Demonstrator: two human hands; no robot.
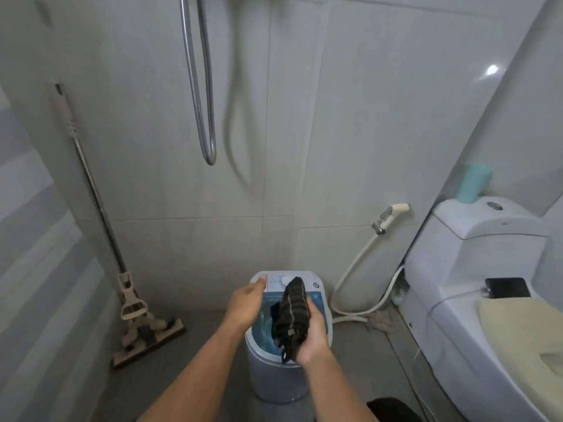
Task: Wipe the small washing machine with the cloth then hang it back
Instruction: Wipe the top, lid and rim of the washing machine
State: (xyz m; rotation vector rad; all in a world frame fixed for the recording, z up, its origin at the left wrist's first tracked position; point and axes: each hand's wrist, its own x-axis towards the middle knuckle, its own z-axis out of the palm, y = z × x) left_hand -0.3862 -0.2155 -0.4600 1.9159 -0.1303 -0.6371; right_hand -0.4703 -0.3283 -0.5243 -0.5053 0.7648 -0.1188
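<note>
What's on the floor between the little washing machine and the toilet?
In the head view, a white bidet sprayer hose loops across the floor between the small washing machine and the toilet, with a crumpled rag beside it.

The grey floor carries the small washing machine near the back wall. A mop rests its head toward the left corner, the toilet fills the right side, and a pale hose loops between them.

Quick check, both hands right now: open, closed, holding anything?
Left hand: open, empty, resting on the washing machine.
Right hand: closed around the dark striped cloth.
</note>
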